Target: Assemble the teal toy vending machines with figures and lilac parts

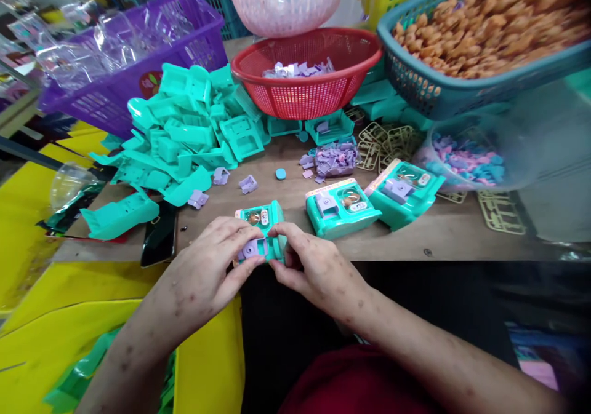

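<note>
While both hands meet at the near edge of the table (462,235), they pinch one teal toy (261,232) between them. The left hand (210,272) is closed on its near left corner, thumb on the lilac knob (252,251); the right hand (314,269) curls round the right side, fingertips touching the casing. Two finished toys (341,208) lie just beside it to the right. Behind, a heap of teal shells (184,137) spreads below a purple crate (138,51), and loose lilac parts (248,184) sit near a red basket (307,69). I'd judge the knob could go in crooked if the thumb presses off-centre, or the toy could slip off the edge, being held so close to it.
</note>
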### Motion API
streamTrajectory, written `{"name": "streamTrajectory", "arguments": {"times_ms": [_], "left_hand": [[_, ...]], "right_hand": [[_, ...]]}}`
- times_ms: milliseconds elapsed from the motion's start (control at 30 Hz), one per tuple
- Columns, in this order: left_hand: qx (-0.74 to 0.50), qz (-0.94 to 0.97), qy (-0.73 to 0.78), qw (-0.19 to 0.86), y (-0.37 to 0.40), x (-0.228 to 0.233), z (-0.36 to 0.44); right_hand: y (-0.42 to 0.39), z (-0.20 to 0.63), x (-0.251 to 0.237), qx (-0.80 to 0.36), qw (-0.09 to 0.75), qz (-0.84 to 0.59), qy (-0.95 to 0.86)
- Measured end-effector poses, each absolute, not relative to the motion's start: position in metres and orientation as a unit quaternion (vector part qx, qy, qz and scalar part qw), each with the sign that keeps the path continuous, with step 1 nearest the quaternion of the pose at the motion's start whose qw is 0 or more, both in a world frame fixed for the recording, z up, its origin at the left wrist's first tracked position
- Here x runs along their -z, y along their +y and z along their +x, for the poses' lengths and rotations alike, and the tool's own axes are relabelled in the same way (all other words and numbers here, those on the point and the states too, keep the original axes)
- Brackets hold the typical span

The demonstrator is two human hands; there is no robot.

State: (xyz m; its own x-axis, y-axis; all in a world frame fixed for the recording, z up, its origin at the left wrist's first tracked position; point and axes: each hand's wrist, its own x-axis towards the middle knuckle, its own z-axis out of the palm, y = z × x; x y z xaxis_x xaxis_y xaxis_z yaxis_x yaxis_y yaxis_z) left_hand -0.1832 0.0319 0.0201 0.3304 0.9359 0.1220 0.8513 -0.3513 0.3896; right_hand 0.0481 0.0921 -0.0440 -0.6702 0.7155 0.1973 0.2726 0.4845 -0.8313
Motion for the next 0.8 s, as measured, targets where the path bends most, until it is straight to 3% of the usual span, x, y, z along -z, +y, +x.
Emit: {"name": "streamTrajectory", "arguments": {"times_ms": [200,400,600,800], "left_hand": [[-0.157,0.818,0.542,0.111,0.030,-0.016,-0.183],[-0.129,0.797,0.590,-0.026,0.013,0.007,-0.163],[-0.146,0.784,0.599,0.076,0.004,0.003,-0.164],[-0.314,0.681,0.648,0.133,-0.002,0.007,-0.174]], "right_hand": [[0.091,0.049,0.044,-0.393,0.280,-0.293,-0.825],[0.091,0.048,0.044,-0.385,0.278,-0.289,-0.831],[0.092,0.048,0.043,-0.383,0.279,-0.289,-0.831],[0.095,0.052,0.042,-0.372,0.258,-0.275,-0.848]]}}
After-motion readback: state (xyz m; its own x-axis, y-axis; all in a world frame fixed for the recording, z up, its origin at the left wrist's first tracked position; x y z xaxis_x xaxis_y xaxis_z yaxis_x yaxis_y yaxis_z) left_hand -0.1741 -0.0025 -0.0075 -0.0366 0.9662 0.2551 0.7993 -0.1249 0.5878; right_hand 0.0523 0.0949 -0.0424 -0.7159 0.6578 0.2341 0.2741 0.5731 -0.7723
